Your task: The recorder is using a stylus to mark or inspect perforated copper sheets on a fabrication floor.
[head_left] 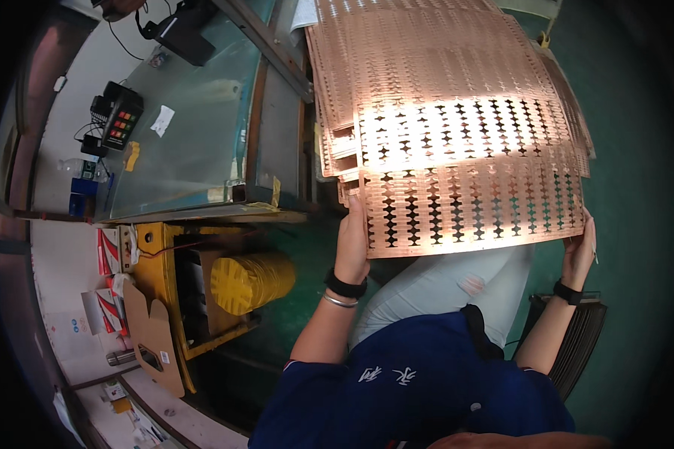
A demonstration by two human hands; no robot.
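A thin copper-coloured sheet (472, 168), punched with rows of dark cut-outs, stretches out in front of me and bows slightly. At its near left corner my left hand (352, 241) is closed on the edge, with the fingers partly hidden beneath. My right hand (577, 253) grips the near right corner the same way. Under and behind this sheet lies a stack of similar perforated sheets (335, 105), whose uneven edges stick out at the left and right. Bright light glares across the middle of the held sheet.
A glass-topped workbench (202, 142) stands at left, bearing a dark device with coloured buttons (122, 118). Below it, a yellow frame (156, 277) sits beside a yellow-wrapped roll (253, 283) and a cardboard piece (151, 329). A dark ribbed object (583, 340) stands near my right forearm.
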